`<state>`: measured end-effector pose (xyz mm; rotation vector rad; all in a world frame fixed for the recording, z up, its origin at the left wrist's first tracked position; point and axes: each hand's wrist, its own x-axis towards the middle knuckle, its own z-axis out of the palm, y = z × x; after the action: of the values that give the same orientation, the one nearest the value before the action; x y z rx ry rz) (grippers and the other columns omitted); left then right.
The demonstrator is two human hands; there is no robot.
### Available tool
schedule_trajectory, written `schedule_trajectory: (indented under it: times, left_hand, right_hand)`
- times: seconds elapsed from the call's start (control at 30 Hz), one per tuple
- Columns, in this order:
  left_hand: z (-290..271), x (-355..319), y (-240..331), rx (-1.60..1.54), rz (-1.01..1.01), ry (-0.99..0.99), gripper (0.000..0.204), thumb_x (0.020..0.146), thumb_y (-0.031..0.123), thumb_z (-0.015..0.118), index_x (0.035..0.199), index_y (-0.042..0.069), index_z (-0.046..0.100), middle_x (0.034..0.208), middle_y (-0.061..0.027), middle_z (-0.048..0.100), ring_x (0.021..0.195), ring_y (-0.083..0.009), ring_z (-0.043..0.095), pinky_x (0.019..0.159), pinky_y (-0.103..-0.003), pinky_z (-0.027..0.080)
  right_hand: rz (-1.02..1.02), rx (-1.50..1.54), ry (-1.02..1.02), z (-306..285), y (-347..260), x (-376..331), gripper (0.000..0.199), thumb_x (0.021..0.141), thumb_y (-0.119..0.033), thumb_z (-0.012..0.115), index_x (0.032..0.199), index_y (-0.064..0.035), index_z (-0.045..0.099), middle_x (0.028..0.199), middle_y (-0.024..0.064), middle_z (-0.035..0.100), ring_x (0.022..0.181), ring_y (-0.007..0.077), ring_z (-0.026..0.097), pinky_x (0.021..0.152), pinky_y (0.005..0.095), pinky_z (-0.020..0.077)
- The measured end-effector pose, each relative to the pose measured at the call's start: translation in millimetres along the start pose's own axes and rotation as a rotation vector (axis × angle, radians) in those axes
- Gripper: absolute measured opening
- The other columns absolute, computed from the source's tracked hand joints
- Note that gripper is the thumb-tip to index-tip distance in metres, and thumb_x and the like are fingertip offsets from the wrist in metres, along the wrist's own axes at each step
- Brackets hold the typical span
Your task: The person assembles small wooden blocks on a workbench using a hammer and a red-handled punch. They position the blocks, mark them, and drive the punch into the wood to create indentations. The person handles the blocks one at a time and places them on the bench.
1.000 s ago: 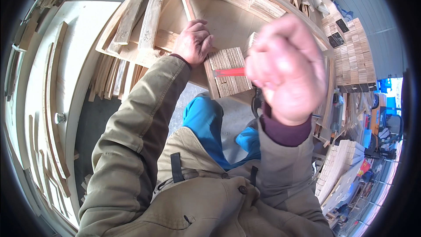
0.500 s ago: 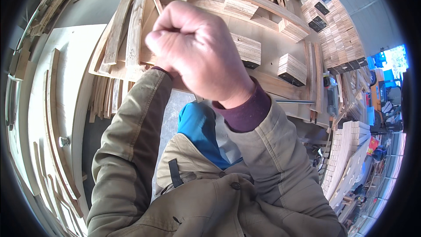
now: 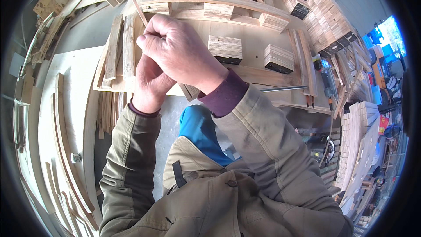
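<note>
Wooden block (image 3: 189, 91) at the near edge of the workbench (image 3: 251, 39), now mostly covered from view, right hand (image 3: 177, 48) curled tight, shifted from the block's right a second ago to overlap the left hand (image 3: 151, 81), cannot tell what either holds

From here I see khaki sleeves (image 3: 283, 149), maroon cuffs (image 3: 227, 95), blue trousers (image 3: 199, 127), a tan worktop (image 3: 253, 46) and brown-streaked blocks (image 3: 279, 56) with black ends (image 3: 278, 67).

Right hand (image 3: 184, 52), fingers (image 3: 160, 25) curled, partly covers left hand (image 3: 150, 85); wood strip (image 3: 139, 11) beyond; laminated blocks (image 3: 225, 49) at right.
</note>
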<state>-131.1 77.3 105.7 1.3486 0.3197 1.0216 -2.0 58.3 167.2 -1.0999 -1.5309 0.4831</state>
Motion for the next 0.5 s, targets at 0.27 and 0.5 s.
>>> schedule_trajectory:
  times: [0.27,0.5]
  left_hand:
    - [16.5,12.9,-25.5,0.069,0.085,0.105,0.027,0.109,0.025,0.062,0.114,0.000,0.071,0.088,-0.0031,0.064,0.073,-0.0098,0.057,0.062,-0.024,0.045]
    - [3.4,10.6,-31.9,-0.070,0.161,0.388,0.044,0.109,0.031,0.062,0.072,0.009,0.053,0.062,-0.0009,0.046,0.049,-0.0092,0.036,0.046,-0.028,0.029]
  right_hand:
    - [-0.072,-0.128,-0.020,-99.6,29.6,-79.4,0.075,0.087,-0.041,0.087,0.145,-0.0044,0.057,0.128,0.0118,0.067,0.118,0.0216,0.063,0.102,0.0387,0.0526]
    - [0.421,-0.981,0.109,-192.2,91.8,-229.9,0.045,0.086,-0.011,0.076,0.129,-0.0066,0.067,0.123,0.0176,0.068,0.119,0.0388,0.063,0.103,0.0504,0.0491]
